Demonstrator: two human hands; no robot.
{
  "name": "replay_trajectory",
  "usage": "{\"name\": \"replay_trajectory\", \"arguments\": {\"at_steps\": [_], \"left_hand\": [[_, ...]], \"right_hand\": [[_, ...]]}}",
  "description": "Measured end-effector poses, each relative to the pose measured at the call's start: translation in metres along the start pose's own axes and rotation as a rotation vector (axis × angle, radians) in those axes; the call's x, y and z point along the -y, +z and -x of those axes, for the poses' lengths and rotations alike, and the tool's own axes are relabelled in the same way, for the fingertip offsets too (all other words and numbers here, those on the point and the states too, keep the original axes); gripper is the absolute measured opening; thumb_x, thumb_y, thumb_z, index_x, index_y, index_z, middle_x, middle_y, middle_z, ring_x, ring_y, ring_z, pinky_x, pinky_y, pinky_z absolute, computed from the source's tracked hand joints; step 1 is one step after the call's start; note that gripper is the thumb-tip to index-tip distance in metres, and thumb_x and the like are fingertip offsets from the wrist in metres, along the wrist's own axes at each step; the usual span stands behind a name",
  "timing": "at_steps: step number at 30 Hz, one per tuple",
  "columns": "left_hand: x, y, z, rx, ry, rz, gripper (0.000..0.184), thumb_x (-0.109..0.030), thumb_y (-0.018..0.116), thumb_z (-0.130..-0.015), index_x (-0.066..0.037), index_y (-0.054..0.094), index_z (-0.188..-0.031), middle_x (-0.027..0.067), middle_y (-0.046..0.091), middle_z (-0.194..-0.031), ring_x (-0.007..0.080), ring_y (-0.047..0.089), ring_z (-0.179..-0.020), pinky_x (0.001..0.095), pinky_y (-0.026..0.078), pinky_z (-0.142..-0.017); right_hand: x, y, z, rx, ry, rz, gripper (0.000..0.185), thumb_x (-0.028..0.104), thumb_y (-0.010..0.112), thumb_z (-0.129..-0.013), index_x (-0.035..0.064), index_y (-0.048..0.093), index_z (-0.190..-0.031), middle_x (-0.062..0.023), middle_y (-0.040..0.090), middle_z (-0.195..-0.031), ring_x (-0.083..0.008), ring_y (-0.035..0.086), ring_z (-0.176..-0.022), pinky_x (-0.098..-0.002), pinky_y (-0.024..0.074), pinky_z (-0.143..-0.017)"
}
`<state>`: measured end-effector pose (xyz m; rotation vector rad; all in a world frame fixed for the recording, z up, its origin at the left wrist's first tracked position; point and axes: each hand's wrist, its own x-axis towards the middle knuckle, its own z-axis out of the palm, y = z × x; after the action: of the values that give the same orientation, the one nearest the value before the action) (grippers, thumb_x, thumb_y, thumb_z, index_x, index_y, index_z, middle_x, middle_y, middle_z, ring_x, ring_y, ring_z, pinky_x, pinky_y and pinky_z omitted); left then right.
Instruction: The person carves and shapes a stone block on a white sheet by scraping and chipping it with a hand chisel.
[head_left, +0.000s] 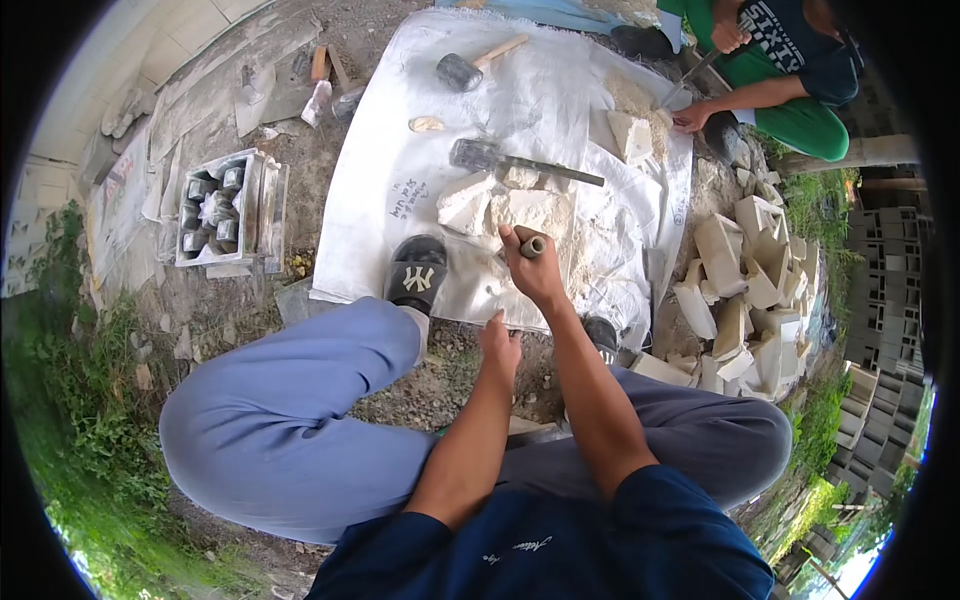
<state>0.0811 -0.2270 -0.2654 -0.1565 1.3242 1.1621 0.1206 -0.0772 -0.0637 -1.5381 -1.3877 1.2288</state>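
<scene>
My right hand (532, 268) is closed around a tool with a round, hollow-ended handle (535, 246); its far end is hidden. Just beyond it lies a pale, rough-topped block (535, 212), beside another whitish chunk (466, 204). At the near edge of the white sheet (380, 170), my left hand (499, 342) has its fingers curled, and what they hold, if anything, is hidden. A mallet with a dark handle (550, 170) rests behind the blocks. Farther off lies a second mallet with a wooden handle (502, 50).
Broken pale blocks (745, 270) are heaped to the right. A grey crate (222, 212) holding dark bottle-like objects stands left. At the upper right, a co-worker's hand (692, 117) rests near a pale block (631, 136), the other gripping a long tool. My sandalled foot (417, 272) rests on the sheet.
</scene>
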Motion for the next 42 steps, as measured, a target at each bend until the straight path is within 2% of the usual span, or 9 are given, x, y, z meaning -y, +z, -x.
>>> {"name": "replay_trajectory", "arguments": {"at_steps": [1,9,14,15,21,23,34,36,42], "left_hand": [[-0.023,0.014,0.024,-0.084,-0.171,0.361,0.057,-0.016,0.067,-0.09,-0.009,0.044,-0.141,0.0102,0.048,-0.142,0.0307,0.049,-0.13,0.0571,0.033,-0.113],[-0.026,0.016,0.018,-0.117,-0.184,0.332,0.053,-0.011,0.066,-0.09,-0.014,0.045,-0.139,0.0089,0.05,-0.14,0.0314,0.048,-0.13,0.0674,0.029,-0.11],[-0.042,0.027,0.032,-0.215,-0.227,0.27,0.043,-0.015,0.065,-0.093,-0.005,0.05,-0.132,0.0122,0.057,-0.125,0.0298,0.054,-0.119,0.0548,0.034,-0.109],[-0.039,0.026,0.032,-0.218,-0.233,0.267,0.043,-0.015,0.065,-0.093,-0.005,0.05,-0.132,0.0122,0.057,-0.125,0.0298,0.054,-0.119,0.0548,0.034,-0.109],[0.007,-0.01,-0.02,0.044,0.078,-0.165,0.057,-0.007,0.065,-0.09,-0.009,0.04,-0.142,0.0123,0.048,-0.14,0.0332,0.048,-0.128,0.0613,0.033,-0.112],[-0.04,0.021,0.025,-0.162,-0.225,0.27,0.059,-0.005,0.064,-0.091,-0.008,0.037,-0.144,0.0123,0.046,-0.143,0.0336,0.046,-0.131,0.0621,0.033,-0.112],[-0.039,0.021,0.012,-0.188,-0.247,0.266,0.06,-0.003,0.062,-0.092,-0.008,0.036,-0.145,0.0129,0.046,-0.144,0.0353,0.047,-0.132,0.0651,0.035,-0.11],[-0.036,0.015,0.019,-0.167,-0.273,0.275,0.059,-0.003,0.062,-0.091,-0.008,0.037,-0.144,0.0129,0.046,-0.143,0.0353,0.047,-0.132,0.0656,0.036,-0.109],[-0.05,0.036,0.039,-0.193,-0.191,0.264,0.039,-0.012,0.063,-0.094,-0.002,0.05,-0.129,0.0134,0.056,-0.124,0.0284,0.054,-0.115,0.0569,0.038,-0.109]], "right_hand": [[0.01,-0.003,0.004,-0.06,0.007,0.017,0.051,0.032,0.063,-0.101,0.0018,0.046,-0.064,-0.0043,0.035,-0.055,-0.0121,0.033,-0.057,-0.0352,0.033,-0.051],[-0.038,-0.007,-0.001,-0.125,-0.01,-0.068,0.055,0.042,0.062,-0.1,0.0005,0.052,-0.065,-0.0064,0.047,-0.053,-0.0202,0.037,-0.048,-0.0392,0.0357,-0.049],[-0.003,-0.019,0.011,-0.238,0.031,0.088,0.057,0.044,0.062,-0.099,0.0,0.054,-0.064,-0.0158,0.046,-0.053,-0.0205,0.036,-0.05,-0.0417,0.0361,-0.05],[0.007,-0.024,0.013,-0.291,-0.001,0.167,0.052,0.035,0.063,-0.101,0.0002,0.053,-0.064,-0.0038,0.048,-0.053,-0.0102,0.042,-0.052,-0.0349,0.0358,-0.048],[-0.048,-0.029,0.0,-0.143,0.01,-0.078,0.051,0.031,0.066,-0.1,0.0033,0.043,-0.063,-0.0015,0.033,-0.057,-0.011,0.029,-0.059,-0.0363,0.0298,-0.05],[-0.031,-0.035,0.004,-0.185,0.013,-0.057,0.053,0.031,0.064,-0.101,0.0024,0.041,-0.063,-0.0013,0.032,-0.058,-0.0108,0.028,-0.06,-0.0363,0.0291,-0.05],[-0.057,-0.019,-0.002,0.004,-0.06,0.066,0.051,0.033,0.063,-0.101,0.0025,0.044,-0.065,-0.0022,0.036,-0.057,-0.0121,0.031,-0.058,-0.0351,0.032,-0.05],[-0.043,-0.016,-0.004,-0.065,0.001,0.003,0.053,0.036,0.061,-0.102,0.0038,0.049,-0.061,0.001,0.044,-0.053,-0.0095,0.047,-0.054,-0.0317,0.0388,-0.049],[-0.018,-0.013,-0.006,-0.079,0.01,-0.096,0.047,0.036,0.06,-0.103,0.002,0.054,-0.071,-0.0013,0.052,-0.061,-0.0096,0.047,-0.057,-0.0303,0.0396,-0.052]]}}
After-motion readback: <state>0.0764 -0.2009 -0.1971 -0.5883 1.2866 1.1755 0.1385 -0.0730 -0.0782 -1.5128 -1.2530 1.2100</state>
